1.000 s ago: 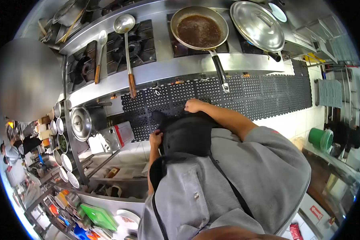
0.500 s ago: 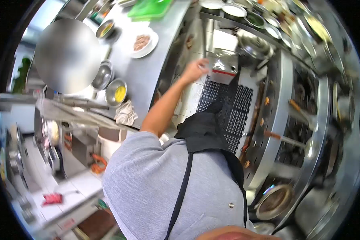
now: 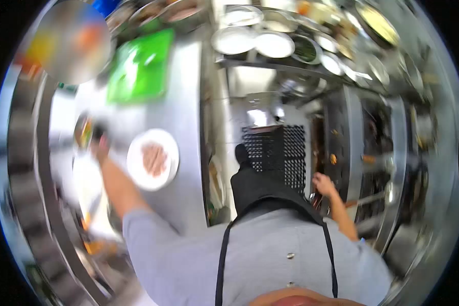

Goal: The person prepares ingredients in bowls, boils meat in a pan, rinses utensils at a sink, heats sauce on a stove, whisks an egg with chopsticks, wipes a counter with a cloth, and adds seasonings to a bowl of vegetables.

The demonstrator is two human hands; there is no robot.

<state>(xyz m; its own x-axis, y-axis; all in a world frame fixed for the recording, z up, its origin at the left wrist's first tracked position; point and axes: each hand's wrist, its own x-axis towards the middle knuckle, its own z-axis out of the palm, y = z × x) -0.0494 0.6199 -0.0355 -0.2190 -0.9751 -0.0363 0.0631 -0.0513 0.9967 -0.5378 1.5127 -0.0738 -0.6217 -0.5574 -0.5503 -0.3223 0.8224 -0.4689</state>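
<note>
My left hand (image 3: 100, 148) reaches over the steel counter, beside a small metal bowl (image 3: 83, 130) of orange and green food. A dark, smeared shape lies at its fingertips, and motion blur hides whether the fingers hold it. To the right of this hand, a white plate (image 3: 135, 168) bears strips of pale pink raw meat (image 3: 154, 159). My right hand (image 3: 323, 183) hangs low by the front of the stove, its fingers partly bent. Blur keeps me from seeing whether anything is in it.
A green cutting board (image 3: 140, 69) lies farther up the steel counter (image 3: 186, 117). Bowls and white plates (image 3: 233, 40) crowd a shelf ahead. A perforated black mat (image 3: 275, 150) covers the floor, with a metal box (image 3: 263, 109) at its far end. The stove (image 3: 336, 122) runs along the right.
My view has swung toward the counter. My left hand has moved from above the floor aisle to the small bowl on the counter. My right hand has come into view by the stove.
</note>
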